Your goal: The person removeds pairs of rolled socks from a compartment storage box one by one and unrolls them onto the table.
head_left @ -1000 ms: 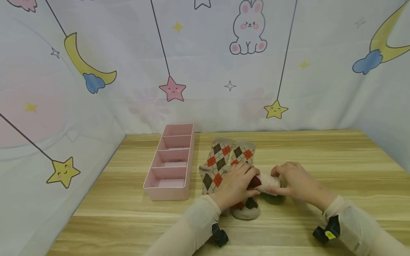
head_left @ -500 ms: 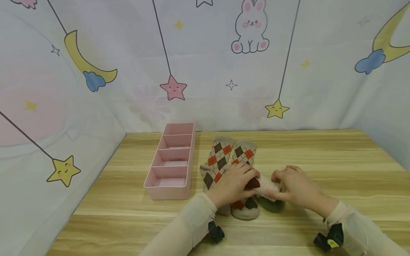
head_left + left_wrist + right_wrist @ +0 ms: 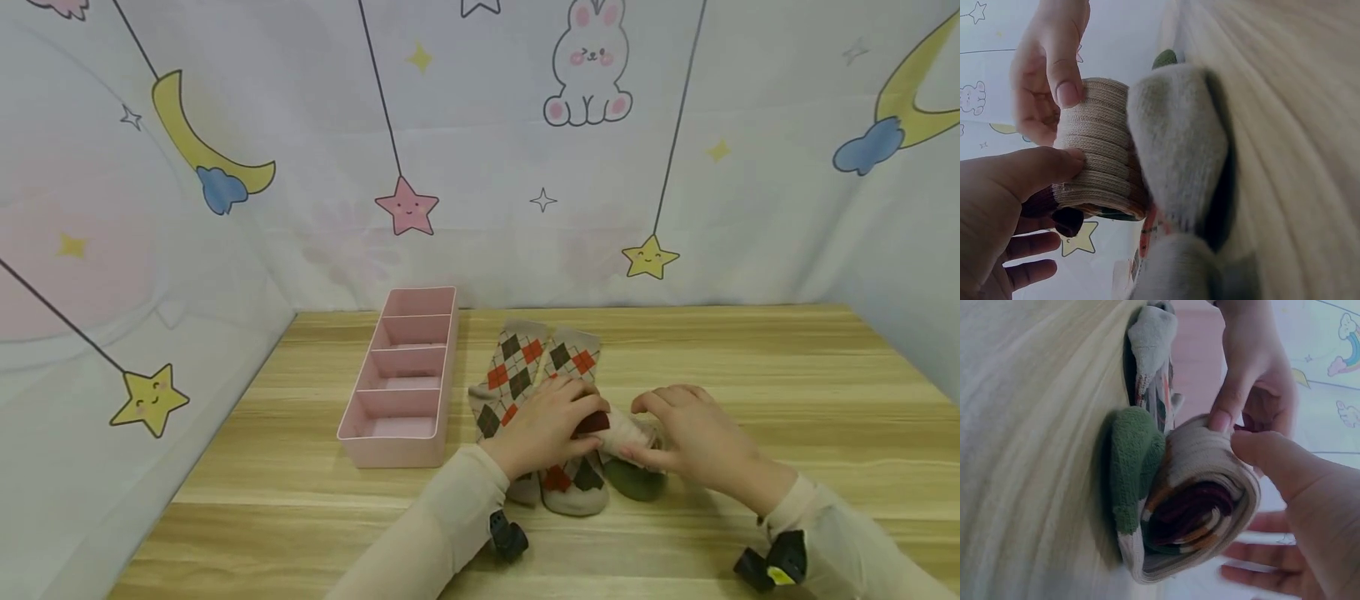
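A rolled-up sock [image 3: 624, 431] with a cream ribbed outside lies between both hands in the head view. My left hand [image 3: 547, 421] grips its left end, the thumb pressing on the ribbing in the left wrist view. My right hand [image 3: 701, 437] holds the right end, with its thumb on the roll and the other fingers spread behind it. Maroon and orange layers show inside the coil in the right wrist view, and a green toe [image 3: 1135, 462] sticks out underneath. Two flat argyle socks [image 3: 517, 354] lie beside the roll, partly hidden under my left hand and forearm.
A pink box [image 3: 397, 452] with several compartments stands left of the argyle socks on the wooden table [image 3: 300, 533]. Behind the table hangs a printed cloth [image 3: 480, 150] with stars, moons and a rabbit.
The roll has turned slightly between the hands and more of the green toe shows below it. The fingers of my right hand have loosened a little; the argyle socks and box stay put.
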Demonstrator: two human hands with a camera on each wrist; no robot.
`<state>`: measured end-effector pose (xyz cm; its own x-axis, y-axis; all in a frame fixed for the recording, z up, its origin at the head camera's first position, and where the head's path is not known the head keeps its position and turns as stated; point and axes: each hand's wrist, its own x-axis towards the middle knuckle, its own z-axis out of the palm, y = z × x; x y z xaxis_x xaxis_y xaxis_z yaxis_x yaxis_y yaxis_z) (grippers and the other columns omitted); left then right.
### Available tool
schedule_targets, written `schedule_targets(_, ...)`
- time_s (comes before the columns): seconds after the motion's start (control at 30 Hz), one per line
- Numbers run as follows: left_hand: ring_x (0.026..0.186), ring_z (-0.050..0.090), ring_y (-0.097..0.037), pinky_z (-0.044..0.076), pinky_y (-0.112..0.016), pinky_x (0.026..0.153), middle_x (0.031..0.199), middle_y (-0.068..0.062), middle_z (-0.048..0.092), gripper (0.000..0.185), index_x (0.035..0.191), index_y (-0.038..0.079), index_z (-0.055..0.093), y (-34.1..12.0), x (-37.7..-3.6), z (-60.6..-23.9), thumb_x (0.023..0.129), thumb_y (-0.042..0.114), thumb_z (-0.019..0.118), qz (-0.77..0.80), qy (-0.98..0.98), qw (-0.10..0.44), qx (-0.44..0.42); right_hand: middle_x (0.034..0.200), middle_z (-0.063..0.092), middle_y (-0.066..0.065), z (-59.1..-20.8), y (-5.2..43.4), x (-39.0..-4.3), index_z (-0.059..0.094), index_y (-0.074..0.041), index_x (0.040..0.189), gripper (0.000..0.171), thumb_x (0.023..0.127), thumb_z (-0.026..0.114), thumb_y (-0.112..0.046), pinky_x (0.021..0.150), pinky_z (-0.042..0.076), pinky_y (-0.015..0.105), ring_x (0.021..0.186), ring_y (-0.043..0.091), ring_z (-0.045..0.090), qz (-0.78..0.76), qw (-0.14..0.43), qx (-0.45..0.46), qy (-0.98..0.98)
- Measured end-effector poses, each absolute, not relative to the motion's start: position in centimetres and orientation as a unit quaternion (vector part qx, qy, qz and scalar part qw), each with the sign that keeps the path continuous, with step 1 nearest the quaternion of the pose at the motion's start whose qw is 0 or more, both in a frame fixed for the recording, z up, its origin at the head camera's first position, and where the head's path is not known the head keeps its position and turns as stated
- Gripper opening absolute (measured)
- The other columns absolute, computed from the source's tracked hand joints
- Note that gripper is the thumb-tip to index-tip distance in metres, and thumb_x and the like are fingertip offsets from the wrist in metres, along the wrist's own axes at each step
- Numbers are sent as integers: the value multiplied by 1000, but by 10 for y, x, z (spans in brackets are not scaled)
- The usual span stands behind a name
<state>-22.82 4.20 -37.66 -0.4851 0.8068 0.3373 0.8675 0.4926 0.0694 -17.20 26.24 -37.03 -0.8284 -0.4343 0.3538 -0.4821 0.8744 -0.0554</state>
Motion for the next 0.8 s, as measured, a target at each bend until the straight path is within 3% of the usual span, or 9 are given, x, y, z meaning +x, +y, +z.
schedule_targets(0.13, 110, 55, -17, 45, -33, 98, 120, 0, 59, 34, 119, 19, 62, 43, -230, -376, 90, 36, 67, -122, -856, 122, -487, 93, 65, 0, -375, 261, -175, 66, -16, 89, 36, 93, 54, -51, 83, 48, 45, 92, 23, 62, 99, 277, 330, -897)
schedule_targets(0.23, 109, 54, -17, 46, -33, 96, 120, -1, 59, 33, 119, 19, 62, 43, -231, -374, 90, 35, 67, -128, -860, 116, -479, 90, 63, -4, -378, 259, -178, 65, -20, 83, 44, 99, 37, -48, 77, 50, 42, 87, 18, 60, 115, 321, 379, -860)
schedule_targets(0.43, 118, 52, -19, 45, -34, 101, 127, -2, 56, 42, 126, 20, 58, 42, -227, -372, 89, 38, 67, -111, -875, 134, -451, 91, 64, -2, -380, 260, -183, 65, -17, 85, 50, 97, 34, -54, 74, 48, 44, 87, 19, 61, 115, 324, 373, -862)
schedule_targets(0.6, 112, 54, -18, 44, -34, 103, 121, -3, 56, 45, 124, 17, 57, 42, -223, -375, 86, 36, 71, -124, -868, 204, -436, 93, 66, 1, -381, 266, -189, 66, -12, 90, 61, 95, 30, -61, 76, 48, 46, 89, 23, 62, 88, 320, 354, -874)
schedule_targets(0.7, 99, 56, -15, 47, -30, 93, 108, -1, 60, 38, 114, 15, 61, 43, -217, -377, 84, 35, 74, -132, -859, 249, -427, 95, 68, 3, -382, 270, -192, 67, -10, 94, 61, 93, 37, -62, 76, 48, 47, 91, 25, 62, 77, 311, 343, -883)
schedule_targets(0.8, 88, 57, -13, 47, -26, 80, 96, 2, 61, 29, 102, 15, 63, 45, -207, -378, 82, 32, 76, -127, -855, 273, -422, 97, 68, 5, -382, 273, -195, 67, -9, 98, 49, 85, 63, -56, 78, 48, 49, 93, 26, 62, 71, 299, 330, -892)
